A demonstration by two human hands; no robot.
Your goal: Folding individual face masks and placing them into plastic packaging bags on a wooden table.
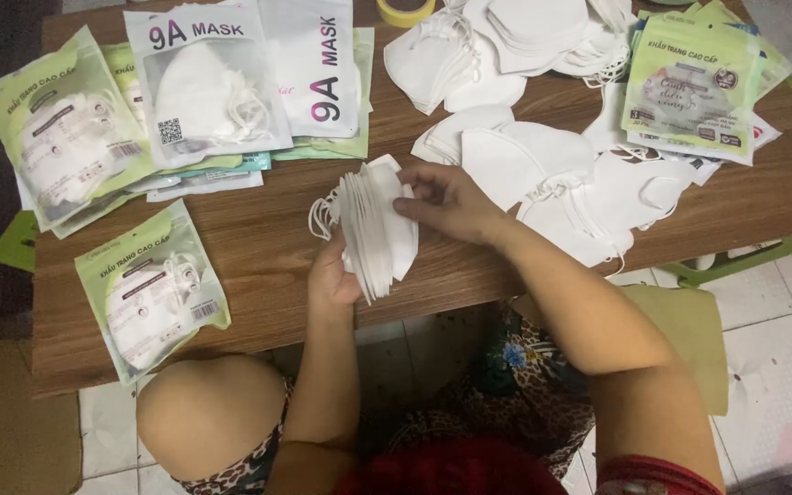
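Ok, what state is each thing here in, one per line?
Stack of white masks: upright on edge, gripped by left hand, right hand on top.
Loose masks: unpacked, spread on table.
Green packet: filled, lying flat.
Tape roll: flat, at table's edge.

left hand (332, 280) gripping, right hand (446, 203) pinching

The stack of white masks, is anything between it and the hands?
No. The left hand holds the stack of white masks from below, and the right hand touches its top edge directly. Nothing visible lies between either hand and the stack, above the wooden table.
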